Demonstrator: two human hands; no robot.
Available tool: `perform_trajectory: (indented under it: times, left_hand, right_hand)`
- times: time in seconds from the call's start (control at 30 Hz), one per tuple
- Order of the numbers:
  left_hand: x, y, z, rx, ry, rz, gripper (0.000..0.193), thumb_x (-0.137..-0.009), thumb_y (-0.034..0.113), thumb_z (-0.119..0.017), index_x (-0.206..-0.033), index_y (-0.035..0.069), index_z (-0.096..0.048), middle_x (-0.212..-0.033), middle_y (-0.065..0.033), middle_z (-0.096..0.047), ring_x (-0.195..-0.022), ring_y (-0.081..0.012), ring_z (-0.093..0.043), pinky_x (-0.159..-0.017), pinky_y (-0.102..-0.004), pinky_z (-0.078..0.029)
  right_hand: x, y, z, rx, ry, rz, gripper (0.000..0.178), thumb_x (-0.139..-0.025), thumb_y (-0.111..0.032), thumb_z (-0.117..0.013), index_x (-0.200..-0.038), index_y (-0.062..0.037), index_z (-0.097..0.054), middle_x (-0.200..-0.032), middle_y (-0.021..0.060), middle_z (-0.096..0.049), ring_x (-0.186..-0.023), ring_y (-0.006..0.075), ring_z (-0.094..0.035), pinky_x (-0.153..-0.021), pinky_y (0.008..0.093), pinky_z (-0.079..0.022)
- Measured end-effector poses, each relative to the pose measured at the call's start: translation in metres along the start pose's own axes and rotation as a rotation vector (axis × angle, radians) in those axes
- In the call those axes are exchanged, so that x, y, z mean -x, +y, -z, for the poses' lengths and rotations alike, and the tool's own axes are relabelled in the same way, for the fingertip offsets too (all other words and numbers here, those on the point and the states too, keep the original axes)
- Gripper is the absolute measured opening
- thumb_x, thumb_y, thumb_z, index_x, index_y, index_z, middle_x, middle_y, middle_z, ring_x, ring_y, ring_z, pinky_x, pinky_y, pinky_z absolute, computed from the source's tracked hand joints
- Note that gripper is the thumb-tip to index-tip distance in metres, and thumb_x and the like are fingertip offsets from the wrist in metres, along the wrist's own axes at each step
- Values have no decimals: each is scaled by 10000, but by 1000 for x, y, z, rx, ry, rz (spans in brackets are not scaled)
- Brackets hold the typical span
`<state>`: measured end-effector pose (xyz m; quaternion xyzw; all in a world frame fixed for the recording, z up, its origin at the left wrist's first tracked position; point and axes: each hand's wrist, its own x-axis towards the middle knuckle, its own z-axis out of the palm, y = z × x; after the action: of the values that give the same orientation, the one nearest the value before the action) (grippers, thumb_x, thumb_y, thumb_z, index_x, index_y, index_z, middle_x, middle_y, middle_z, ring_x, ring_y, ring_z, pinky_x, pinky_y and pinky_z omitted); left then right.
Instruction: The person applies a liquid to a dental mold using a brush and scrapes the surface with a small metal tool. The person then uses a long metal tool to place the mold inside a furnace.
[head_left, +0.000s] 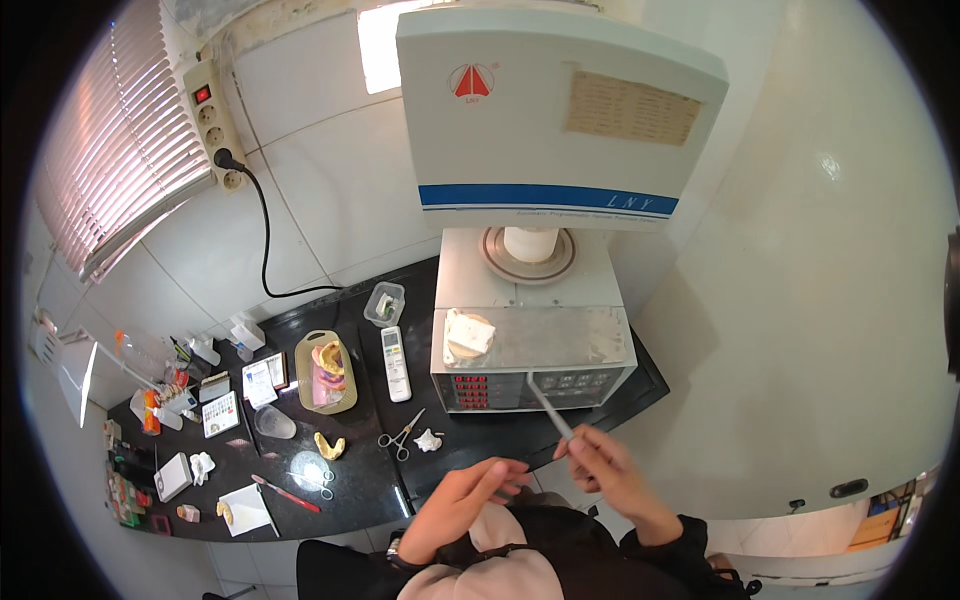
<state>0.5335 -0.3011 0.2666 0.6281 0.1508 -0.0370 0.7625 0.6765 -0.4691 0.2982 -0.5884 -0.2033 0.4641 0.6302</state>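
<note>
My right hand [608, 472] is closed round a long, slim grey metal tool [553, 411]; its exact kind is hard to tell. The tool's far end points up in front of the control panel [575, 382] of a dental furnace [562, 195], and I cannot tell if they touch. My left hand [462, 500] hovers in front of my body with fingers loosely stretched and nothing visible in it. On the furnace's metal shelf [560, 335] sits a white block [471, 333] on a round, tan-edged piece. Behind it, a white cylinder [530, 242] stands on the round firing platform.
Left of the furnace lie a white remote control [395, 365], scissors [401, 436] and crumpled white tissue [428, 440]. A beige tray [327, 373] holds dental models; a yellowish arch model [329, 446] lies nearby. A black cable [265, 225] hangs from a power strip to the dark counter.
</note>
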Motion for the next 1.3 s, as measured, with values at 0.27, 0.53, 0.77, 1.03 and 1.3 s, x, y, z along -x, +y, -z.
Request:
perform_trajectory:
  times: [0.27,0.53,0.77,1.03,1.3]
  left_hand:
    - [54,-43,41,-35,138,163,376,-998,275,-382,-1142,-24,-560,-1053,-108,-643,-957,-154,-589,-804,-287,-490]
    - [66,-58,42,43,327,170,348,-990,260,-406,-1122,-17,-571,-1044,-88,-648,-932,-136,-586,-813,-272,-464]
    - [51,-59,42,98,430,129,319,-986,232,-417,-1095,-22,-576,-1022,-79,-651,-910,-121,-584,-801,-261,-461]
    - [38,-49,38,101,436,101,306,-982,225,-430,-1077,-25,-579,-1014,-88,-649,-882,-122,-588,-794,-261,-463]
    - [34,-54,39,100,455,89,303,-979,222,-437,-1070,-26,-584,-1006,-87,-653,-879,-123,-588,-790,-258,-464]
  right_hand:
    - [-65,-45,37,11,182,96,316,-973,-308,-454,-911,-17,-562,-578,-73,-317,-471,23,-275,-437,190,-212]
    - [-141,-74,64,49,195,129,292,-957,-274,-471,-937,-7,-589,-561,-70,-303,-446,33,-254,-429,206,-202]
    - [-164,-81,75,76,227,120,281,-950,-257,-472,-918,-8,-600,-547,-70,-292,-444,37,-248,-429,212,-198]
    - [-173,-89,80,118,220,94,290,-949,-254,-475,-910,5,-599,-538,-74,-295,-437,34,-250,-425,209,-203]
    - [-179,-89,85,141,210,102,288,-952,-258,-473,-893,3,-582,-526,-68,-325,-428,33,-265,-419,206,-209]
